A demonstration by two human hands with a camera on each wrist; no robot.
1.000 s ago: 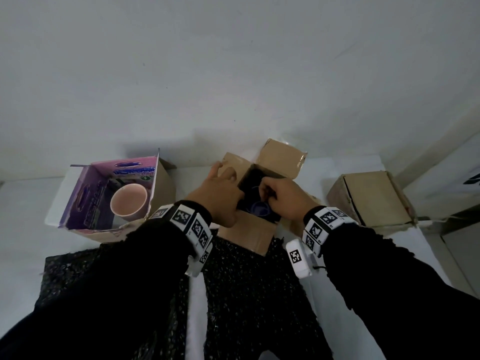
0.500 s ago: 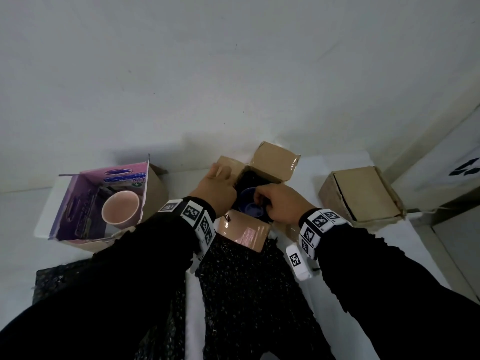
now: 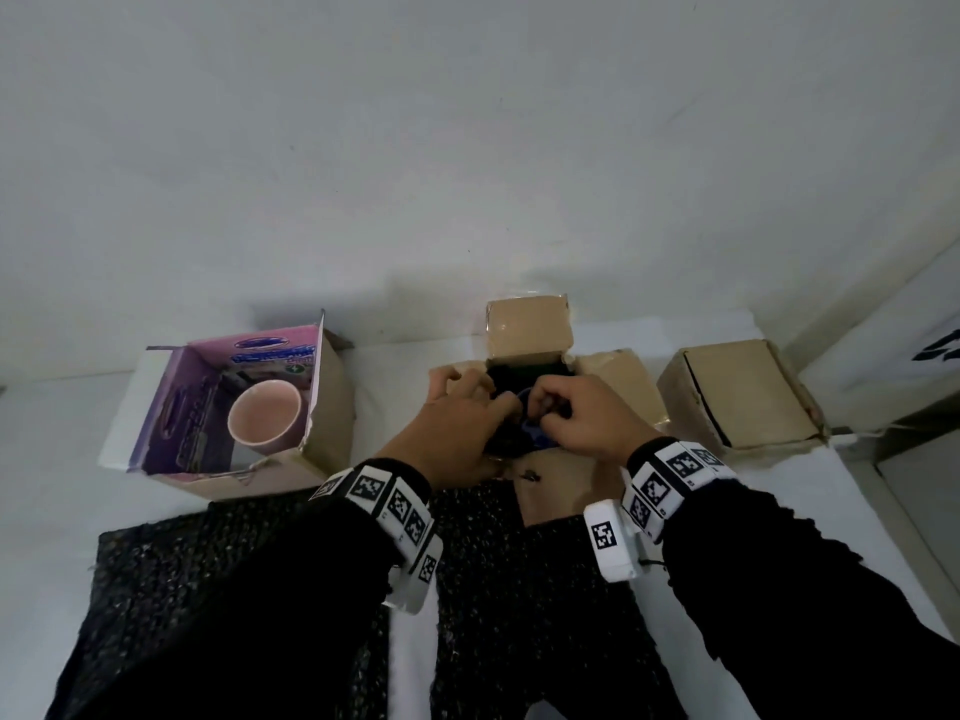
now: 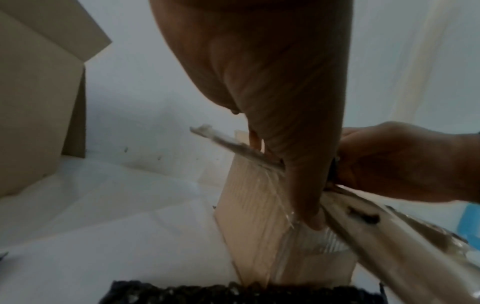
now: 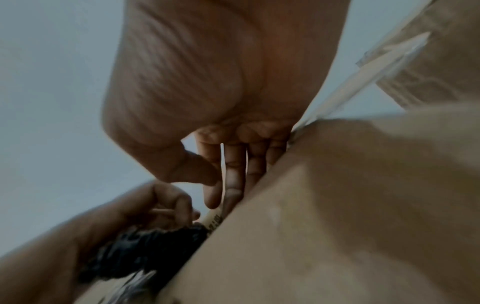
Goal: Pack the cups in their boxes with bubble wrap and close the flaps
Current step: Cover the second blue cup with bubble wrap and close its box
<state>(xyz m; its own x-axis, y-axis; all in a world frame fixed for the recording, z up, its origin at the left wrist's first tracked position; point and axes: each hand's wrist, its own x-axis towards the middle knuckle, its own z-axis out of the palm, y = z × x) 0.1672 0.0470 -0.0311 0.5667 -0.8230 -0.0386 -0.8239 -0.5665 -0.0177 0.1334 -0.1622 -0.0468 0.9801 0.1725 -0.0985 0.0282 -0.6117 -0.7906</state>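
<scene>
An open brown box stands mid-table, lined with black bubble wrap. A blue cup sits inside it, mostly hidden by my hands. My left hand grips the box's left wall together with the wrap; its thumb presses the outer wall. My right hand curls over the cup's right side, its fingers reaching down inside the box. A pink cup stands unwrapped in a purple-lined box at the left.
A closed brown box stands at the right. Two sheets of black bubble wrap lie on the white table under my forearms. A wall runs close behind the boxes.
The open box has turned from a slanted stance to square with me. Both hands have drawn closer together over the blue cup, which now sits lower in the box.
</scene>
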